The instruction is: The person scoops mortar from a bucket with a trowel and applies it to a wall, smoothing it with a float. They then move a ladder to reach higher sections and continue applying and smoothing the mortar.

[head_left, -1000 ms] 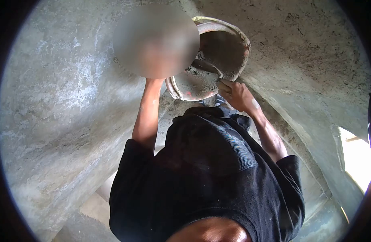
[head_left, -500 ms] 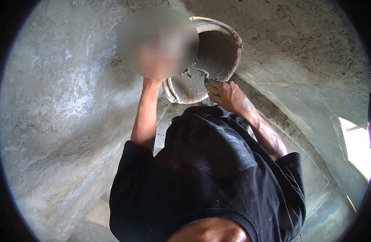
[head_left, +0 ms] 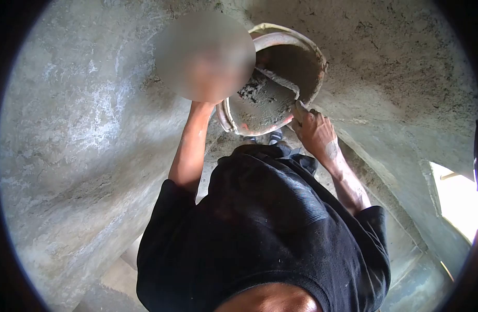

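Pan (head_left: 273,78) of wet mortar (head_left: 262,106) held overhead against grey wall (head_left: 83,130). Right hand (head_left: 316,132) at pan's lower right rim, fingers clenched on trowel (head_left: 283,83), blade inside pan over mortar. Left hand hidden behind blur left of pan; fingers' state cannot tell. Black shirt (head_left: 270,223) below pan.

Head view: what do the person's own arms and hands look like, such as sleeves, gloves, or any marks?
The person wears a black T-shirt with short sleeves, and both forearms are uncovered below them. The right hand has no glove, and there is a pale grey smear at the wrist. No watch or band shows. The left hand is hidden behind a blurred patch, and only the left forearm can be seen.
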Demonstrator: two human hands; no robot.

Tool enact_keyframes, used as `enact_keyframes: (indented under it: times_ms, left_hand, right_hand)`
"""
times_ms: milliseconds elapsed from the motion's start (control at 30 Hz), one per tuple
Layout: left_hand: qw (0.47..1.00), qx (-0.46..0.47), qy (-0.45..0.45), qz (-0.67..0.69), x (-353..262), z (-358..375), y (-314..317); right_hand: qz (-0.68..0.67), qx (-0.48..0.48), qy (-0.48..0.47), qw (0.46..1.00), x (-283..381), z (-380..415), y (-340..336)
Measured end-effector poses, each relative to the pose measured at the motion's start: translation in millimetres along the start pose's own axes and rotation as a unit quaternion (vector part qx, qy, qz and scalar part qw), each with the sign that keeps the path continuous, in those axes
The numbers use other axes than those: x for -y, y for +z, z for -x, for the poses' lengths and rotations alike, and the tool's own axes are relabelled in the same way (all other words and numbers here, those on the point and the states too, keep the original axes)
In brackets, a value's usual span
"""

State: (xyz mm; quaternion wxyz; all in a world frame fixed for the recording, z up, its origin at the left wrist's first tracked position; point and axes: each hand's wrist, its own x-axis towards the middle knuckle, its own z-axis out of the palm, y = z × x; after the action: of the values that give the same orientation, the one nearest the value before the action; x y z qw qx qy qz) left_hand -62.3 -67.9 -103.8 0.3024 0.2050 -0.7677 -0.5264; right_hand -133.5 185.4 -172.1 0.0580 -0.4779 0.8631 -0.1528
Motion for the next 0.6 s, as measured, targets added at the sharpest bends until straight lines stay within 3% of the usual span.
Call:
enact_keyframes:
  times_ms: [100,167,233,267,333,433,567,600]
  left_hand:
    - [0.998,0.011,0.063,-0.018,-6,1,5]
    - [0.996,0.015,0.079,-0.028,-6,1,8]
    - [0.998,0.006,0.054,-0.023,-5,-2,5]
    - [0.999,0.016,0.011,-0.043,-7,-1,-1]
    - [0.999,0.003,0.015,-0.040,6,0,-6]
    - [0.999,-0.024,0.013,-0.028,10,2,-8]
    - [0.998,-0.038,0.027,-0.035,4,1,-6]
    - [0.998,-0.036,0.019,-0.043,3,-1,-8]
  right_hand:
    - [0.016,0.047,0.024,0.998,-6,-6,24]
    - [-0.095,0.167,0.067,0.979,12,-22,16]
    - [-0.151,0.071,-0.012,0.986,13,-20,11]
    - [-0.150,0.066,-0.010,0.986,12,-21,3]
    - [-0.249,0.146,0.016,0.957,10,-24,-22]
    - [-0.217,0.106,0.048,0.969,10,-18,-33]
    - [-0.297,0.199,0.132,0.925,1,-22,-57]
    - [-0.229,0.195,0.086,0.950,-16,-22,-36]
